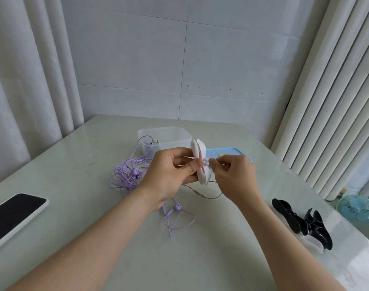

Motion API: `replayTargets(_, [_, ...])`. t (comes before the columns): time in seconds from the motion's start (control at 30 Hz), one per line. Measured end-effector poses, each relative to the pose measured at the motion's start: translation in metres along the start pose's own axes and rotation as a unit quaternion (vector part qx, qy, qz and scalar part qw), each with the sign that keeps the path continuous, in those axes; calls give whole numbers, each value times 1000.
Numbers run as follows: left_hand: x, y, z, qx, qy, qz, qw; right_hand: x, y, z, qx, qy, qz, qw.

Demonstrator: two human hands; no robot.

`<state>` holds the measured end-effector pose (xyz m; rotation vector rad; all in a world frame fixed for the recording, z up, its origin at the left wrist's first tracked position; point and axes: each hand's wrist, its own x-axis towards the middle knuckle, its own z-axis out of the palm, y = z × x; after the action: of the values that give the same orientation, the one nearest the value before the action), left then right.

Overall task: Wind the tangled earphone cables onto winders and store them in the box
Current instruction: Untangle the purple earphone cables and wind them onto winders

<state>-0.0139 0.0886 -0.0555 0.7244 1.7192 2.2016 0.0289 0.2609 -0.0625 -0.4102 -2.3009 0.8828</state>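
Pale surface [74,164], tiled wall [221,59], curtains [32,80] at sides. Our left grip [169,175] pinches white winder [201,162]; right grip [234,175] pinches purple cable [128,175] at winder's waist. Tangle lies left, box [164,137] behind.

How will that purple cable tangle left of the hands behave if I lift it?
Probably floppy: the purple cable tangle lies in loose, uneven loops. Likely light, the wire being thin. May lift as one clump, since strands cross.

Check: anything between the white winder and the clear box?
Nothing visible. The box sits open just behind the winder held in the left hand; its blue lid lies beside it. A loop of the purple cable crosses the box's left corner.
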Motion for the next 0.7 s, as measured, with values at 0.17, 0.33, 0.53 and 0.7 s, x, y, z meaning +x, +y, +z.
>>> replayTargets(0.17, [1,0,-3,25,25,1,999,-4,-2,1,-12,-68,-5,998])
replayTargets(0.33, [9,0,-15,80,72,-13,994,-12,-12,-3,-15,-153,-10,988])
replayTargets(0.53, [14,-6,-22,75,99,-17,992,-19,-22,-11,24,-235,-66,969])
replayTargets(0.7, [16,-16,-26,223,111,36,968,-24,-28,-13,79,-226,-98,966])
